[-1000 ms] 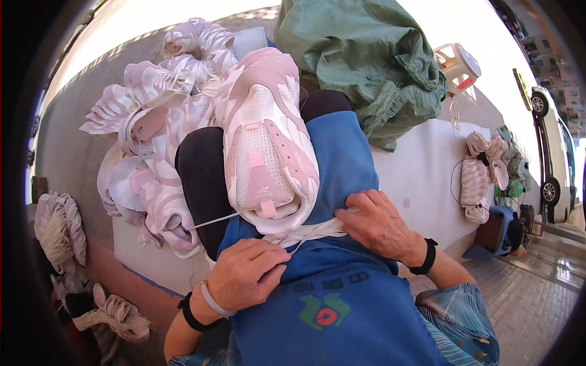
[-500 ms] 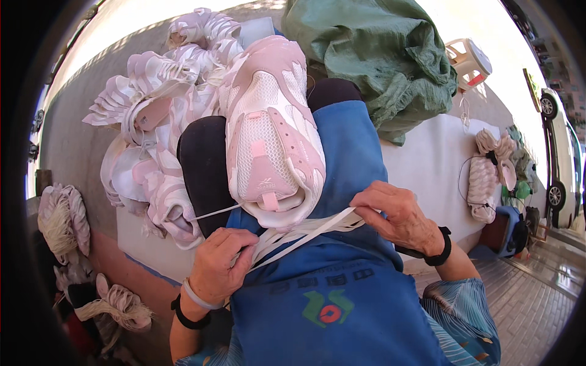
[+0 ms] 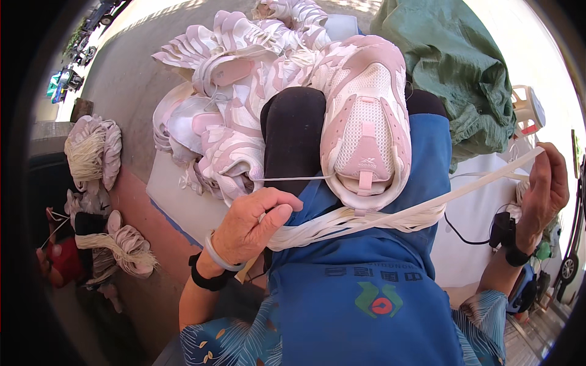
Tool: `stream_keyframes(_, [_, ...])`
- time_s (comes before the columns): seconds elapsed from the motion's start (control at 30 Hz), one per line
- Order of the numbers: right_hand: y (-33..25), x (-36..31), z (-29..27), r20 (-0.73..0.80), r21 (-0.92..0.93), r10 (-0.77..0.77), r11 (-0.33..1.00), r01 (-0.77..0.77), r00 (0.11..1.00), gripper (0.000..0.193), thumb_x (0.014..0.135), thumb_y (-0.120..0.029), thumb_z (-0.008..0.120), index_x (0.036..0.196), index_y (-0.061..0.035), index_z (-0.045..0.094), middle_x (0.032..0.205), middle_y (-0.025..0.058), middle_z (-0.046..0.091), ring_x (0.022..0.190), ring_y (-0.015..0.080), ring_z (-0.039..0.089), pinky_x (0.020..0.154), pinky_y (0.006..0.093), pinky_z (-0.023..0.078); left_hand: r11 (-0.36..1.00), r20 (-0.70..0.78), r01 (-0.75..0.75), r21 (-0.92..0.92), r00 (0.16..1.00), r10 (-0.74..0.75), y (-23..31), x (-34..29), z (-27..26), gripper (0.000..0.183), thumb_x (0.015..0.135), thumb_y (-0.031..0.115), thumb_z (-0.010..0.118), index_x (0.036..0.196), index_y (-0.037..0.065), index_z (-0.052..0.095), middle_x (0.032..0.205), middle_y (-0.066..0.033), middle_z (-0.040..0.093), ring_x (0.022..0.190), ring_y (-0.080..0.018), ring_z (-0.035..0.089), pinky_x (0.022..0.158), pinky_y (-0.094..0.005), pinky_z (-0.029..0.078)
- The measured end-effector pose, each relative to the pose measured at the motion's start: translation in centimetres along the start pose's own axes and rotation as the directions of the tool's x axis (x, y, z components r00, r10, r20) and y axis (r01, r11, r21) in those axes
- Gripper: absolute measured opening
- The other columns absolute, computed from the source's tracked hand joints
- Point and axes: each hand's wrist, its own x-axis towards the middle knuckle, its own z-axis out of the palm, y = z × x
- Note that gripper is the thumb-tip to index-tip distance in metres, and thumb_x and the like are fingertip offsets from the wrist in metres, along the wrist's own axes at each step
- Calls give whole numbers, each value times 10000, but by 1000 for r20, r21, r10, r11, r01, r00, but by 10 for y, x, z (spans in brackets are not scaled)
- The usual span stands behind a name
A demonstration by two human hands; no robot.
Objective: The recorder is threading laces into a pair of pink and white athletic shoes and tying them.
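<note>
A pink and white mesh shoe upper lies across my lap, its pull tab toward me. Just below it, a bundle of flat white shoelaces rests over my blue apron. Out to the right, my right hand pinches one lace, drawn up taut from the bundle. Beside the bundle's left end is my left hand, its fingers curled and thumb near the index finger; whatever it grips is hidden. A thin white cord links the upper to the pile on the left.
A pile of similar shoe uppers lies beyond my left knee. At the far right is a green sack, with a white stool behind it. Tied bundles of uppers lie at far left; a person's red sleeve shows below.
My right hand has swung out and up to the right, drawing a lace long from the bundle. My left hand stays by the bundle's left end. The whole view has shifted.
</note>
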Motion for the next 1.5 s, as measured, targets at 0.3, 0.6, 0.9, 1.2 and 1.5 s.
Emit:
stream_keyframes(0.3, [35,95,-83,290,-840,-610,207,502,737,411,807,32,678,1188,-104,602,1158,82,643,1082,201,618,872,269,549,965,191,-207,164,966,174,-4,-4,14,316,837,252,682,1067,42,631,946,-107,637,870,-262,589,782,-341,464])
stream_keyframes(0.6, [26,147,-89,-115,-840,-440,521,149,890,485,807,36,665,1255,-118,559,1196,61,636,1059,215,639,861,312,554,987,254,-22,-160,965,62,3,-7,-5,140,930,161,574,959,38,633,819,-54,639,750,-171,583,691,-281,451])
stream_keyframes(0.9, [58,164,-42,-286,446,243,890,-96,927,193,935,-134,566,1046,11,630,682,-39,332,609,37,313,517,193,279,670,-535,-416,-615,844,34,-10,-27,-109,172,969,170,492,997,2,518,571,66,343,490,-42,370,648,-264,444])
stream_keyframes(1.2, [-88,-13,137,751,-281,100,943,179,653,637,800,-361,696,1288,-7,491,687,30,513,661,139,526,629,284,442,736,-813,-500,-457,570,-117,-31,-50,-129,217,969,117,474,1144,7,538,608,67,324,520,-46,335,639,-246,397])
stream_keyframes(1.5, [-54,-47,172,697,-83,-68,981,174,714,560,754,-162,677,1265,-18,497,935,187,667,848,238,663,780,325,514,658,-950,-686,-311,213,-227,-81,-123,-179,177,969,118,483,1097,28,566,603,62,342,504,-51,329,628,-251,383])
